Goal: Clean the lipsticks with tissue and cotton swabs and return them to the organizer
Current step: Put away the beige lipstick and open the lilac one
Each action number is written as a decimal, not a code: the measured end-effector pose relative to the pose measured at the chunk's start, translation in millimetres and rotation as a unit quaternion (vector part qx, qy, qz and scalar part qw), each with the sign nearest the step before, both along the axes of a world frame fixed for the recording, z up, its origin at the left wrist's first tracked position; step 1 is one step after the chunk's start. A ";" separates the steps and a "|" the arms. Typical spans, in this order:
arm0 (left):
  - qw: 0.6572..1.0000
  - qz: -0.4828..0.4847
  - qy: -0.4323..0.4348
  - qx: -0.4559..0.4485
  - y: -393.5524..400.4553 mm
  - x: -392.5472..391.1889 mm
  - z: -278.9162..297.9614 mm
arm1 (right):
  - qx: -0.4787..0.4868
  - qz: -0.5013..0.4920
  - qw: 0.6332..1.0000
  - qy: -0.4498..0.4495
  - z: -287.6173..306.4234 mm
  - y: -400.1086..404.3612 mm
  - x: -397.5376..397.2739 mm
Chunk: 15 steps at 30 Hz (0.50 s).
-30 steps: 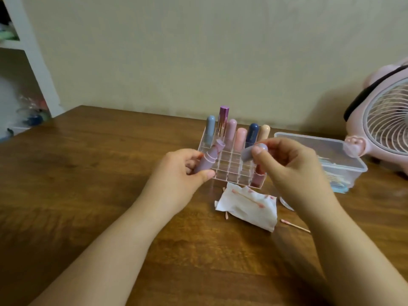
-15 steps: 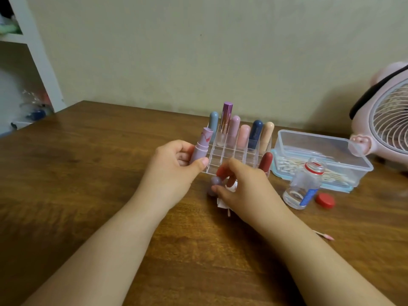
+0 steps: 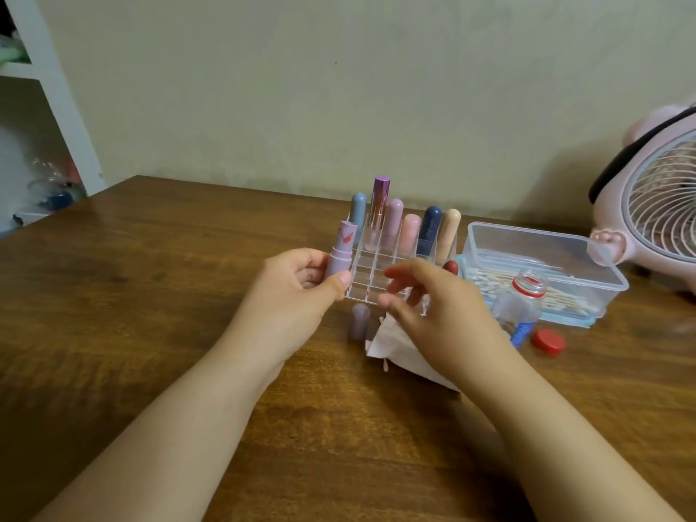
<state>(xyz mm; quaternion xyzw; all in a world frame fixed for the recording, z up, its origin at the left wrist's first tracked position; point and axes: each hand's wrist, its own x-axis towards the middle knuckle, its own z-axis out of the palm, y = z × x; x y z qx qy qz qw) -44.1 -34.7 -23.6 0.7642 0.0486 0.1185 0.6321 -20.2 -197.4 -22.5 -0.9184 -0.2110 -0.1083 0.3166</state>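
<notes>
Lipstick [image 3: 340, 254], open and upright, sits clamped in the left hand [image 3: 297, 288] fingers. Its cap [image 3: 359, 321] now stands on the surface, let go by the right hand [image 3: 433, 310], fingers apart above the tissue [image 3: 391, 346]. Cleaning can start.

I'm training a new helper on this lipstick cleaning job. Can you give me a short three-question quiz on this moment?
1. True or false: the left hand holds the uncapped lilac lipstick tube.
2. Where does the lilac lipstick cap stand: A in the clear acrylic organizer, B on the wooden table, C in the right hand?
3. What colour is the loose bottle cap?

Key: 1 true; 2 B; 3 red.
</notes>
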 end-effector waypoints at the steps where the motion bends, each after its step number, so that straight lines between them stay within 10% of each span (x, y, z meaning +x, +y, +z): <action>1: 1.000 -0.012 0.005 -0.019 -1.0 -0.8 0.9 | 0.038 -0.006 0.999 -0.005 2.6 -3.4 -1.5; 15: 0.957 -0.246 0.075 -0.136 -10.0 -9.8 1.3 | 0.301 0.087 0.939 0.144 20.3 -11.0 -15.3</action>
